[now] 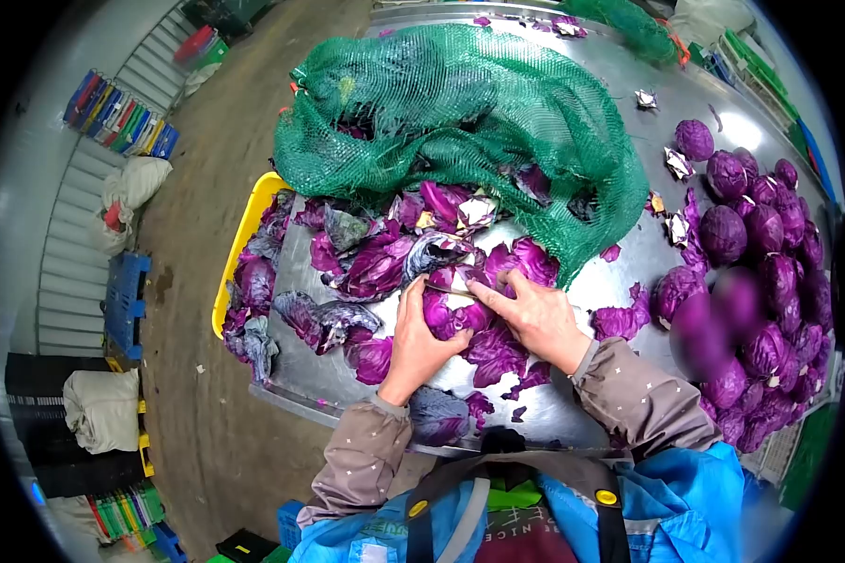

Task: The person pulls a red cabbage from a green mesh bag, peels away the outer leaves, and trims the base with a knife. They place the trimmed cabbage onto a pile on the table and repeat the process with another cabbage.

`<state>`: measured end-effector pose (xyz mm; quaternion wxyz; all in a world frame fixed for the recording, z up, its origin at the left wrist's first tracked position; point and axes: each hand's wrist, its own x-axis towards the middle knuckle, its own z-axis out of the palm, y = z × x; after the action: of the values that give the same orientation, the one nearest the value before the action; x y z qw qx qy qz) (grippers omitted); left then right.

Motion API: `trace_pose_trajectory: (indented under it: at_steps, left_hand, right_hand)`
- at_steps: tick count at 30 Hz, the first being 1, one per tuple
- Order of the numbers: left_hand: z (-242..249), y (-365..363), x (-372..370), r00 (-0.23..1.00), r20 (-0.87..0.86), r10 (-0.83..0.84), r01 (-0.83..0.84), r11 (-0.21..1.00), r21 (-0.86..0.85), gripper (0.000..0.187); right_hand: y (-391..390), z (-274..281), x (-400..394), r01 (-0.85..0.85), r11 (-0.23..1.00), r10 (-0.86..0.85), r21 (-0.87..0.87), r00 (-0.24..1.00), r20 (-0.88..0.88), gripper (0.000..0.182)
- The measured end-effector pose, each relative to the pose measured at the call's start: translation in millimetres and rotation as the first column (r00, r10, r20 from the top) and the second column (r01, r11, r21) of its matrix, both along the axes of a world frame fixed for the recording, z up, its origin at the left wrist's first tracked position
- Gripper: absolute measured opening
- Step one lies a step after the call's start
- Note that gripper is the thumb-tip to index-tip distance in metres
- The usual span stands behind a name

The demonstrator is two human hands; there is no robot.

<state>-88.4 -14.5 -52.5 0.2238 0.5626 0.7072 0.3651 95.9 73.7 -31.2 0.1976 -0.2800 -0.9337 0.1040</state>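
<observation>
Gripping a cabbage on the near side of the net, the left hand and right hand press it from either side in the head view. Can't tell if the right one has a blade too. Risk, imo: the cabbage could slip, being round with loose leaves around it. Net mesh might snag the right fingers, it's that near. The pile right of the net could roll, being stacked round stuff.

Count: two hands, one held cabbage, two nets (other net beyond the first), one yellow bin near-left of the net. Pile: over a dozen, overlapping. Leaves: lost count.
</observation>
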Motion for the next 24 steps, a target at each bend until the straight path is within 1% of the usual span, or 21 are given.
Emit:
trace_pose_trajectory:
  at_steps: [1, 2, 3, 4, 5, 6, 7, 9, 11, 12, 13, 15, 17, 19, 20, 21, 23, 24]
  left_hand:
    - [0, 1, 0, 1.000, -0.005, -0.002, 0.002, 1.000, -0.007, 0.087]
    - [0, 3, 0, 0.998, -0.064, -0.016, 0.017, 1.000, 0.014, 0.087]
    - [0, 4, 1, 0.992, -0.122, -0.028, 0.033, 0.999, 0.036, 0.086]
    - [2, 6, 1, 0.995, -0.089, -0.035, 0.035, 0.999, 0.000, 0.088]
    - [4, 9, 1, 0.995, -0.089, -0.036, 0.036, 0.999, -0.002, 0.088]
    - [5, 11, 0, 0.997, -0.067, -0.027, 0.025, 0.999, -0.031, 0.086]
    - [6, 13, -1, 0.999, -0.045, -0.017, 0.014, 0.998, -0.059, 0.084]
    - [4, 14, -3, 0.999, -0.054, 0.001, -0.004, 0.999, -0.053, 0.081]
    - [1, 12, -2, 0.997, -0.067, 0.035, -0.039, 0.997, -0.062, 0.081]
    - [0, 11, -2, 0.998, -0.034, 0.047, -0.050, 0.994, -0.096, 0.081]
    - [-2, 12, -1, 0.999, -0.034, 0.042, -0.045, 0.995, -0.093, 0.081]
    - [-7, 7, 3, 0.993, -0.078, 0.088, -0.092, 0.994, -0.051, 0.081]
    - [-7, 6, 4, 0.991, -0.083, 0.104, -0.108, 0.993, -0.046, 0.081]
    - [-7, 8, 4, 0.991, -0.048, 0.129, -0.128, 0.992, 0.005, 0.075]
    - [-5, 8, 4, 0.990, -0.078, 0.118, -0.118, 0.993, 0.003, 0.077]
    - [-4, 4, 11, 0.996, -0.055, 0.064, -0.064, 0.998, -0.001, 0.082]
    - [-6, -4, 25, 0.982, -0.189, 0.012, 0.013, 0.991, 0.132, 0.090]
    - [-6, -7, 24, 0.990, -0.138, -0.008, 0.022, 0.995, 0.101, 0.095]
  right_hand:
    - [-1, -2, -3, 0.025, 0.998, -0.026, 0.057, 1.000, 0.003, 0.051]
    - [0, 0, -7, 0.037, 0.993, -0.039, 0.109, 0.999, 0.019, 0.053]
    - [2, -1, -12, 0.039, 0.994, -0.041, 0.106, 0.999, 0.018, 0.053]
    - [6, -1, -15, 0.041, 0.995, -0.044, 0.091, 0.999, 0.023, 0.052]
    - [10, -1, -19, 0.044, 0.996, -0.046, 0.075, 0.998, 0.029, 0.050]
    - [16, 1, -23, 0.029, 0.998, -0.030, 0.050, 0.999, 0.032, 0.046]
    - [21, 1, -26, 0.029, 0.998, -0.030, 0.049, 0.999, 0.032, 0.046]
    - [32, -1, -33, -0.036, 0.999, 0.033, 0.027, 0.996, 0.087, 0.048]
    - [40, 0, -37, -0.063, 0.997, 0.059, 0.034, 0.991, 0.117, 0.046]
    - [43, 0, -39, -0.121, 0.991, 0.113, 0.062, 0.986, 0.122, 0.042]
    - [47, 0, -40, -0.177, 0.980, 0.164, 0.094, 0.978, 0.127, 0.039]
    - [55, 0, -38, -0.237, 0.969, 0.225, 0.066, 0.962, 0.157, 0.038]
    - [54, -2, -40, -0.211, 0.976, 0.201, 0.049, 0.967, 0.154, 0.038]
    - [45, -5, -43, -0.107, 0.992, 0.112, -0.063, 0.991, 0.075, 0.038]
    - [38, -5, -45, -0.002, 0.980, 0.011, -0.199, 0.999, 0.045, 0.037]
    - [41, -20, -55, 0.073, 0.907, -0.197, -0.414, 0.944, -0.265, 0.035]
    - [49, -29, -48, 0.222, 0.928, -0.238, -0.299, 0.971, -0.020, 0.034]
    - [51, -31, -46, 0.167, 0.933, -0.182, -0.318, 0.983, -0.018, 0.033]
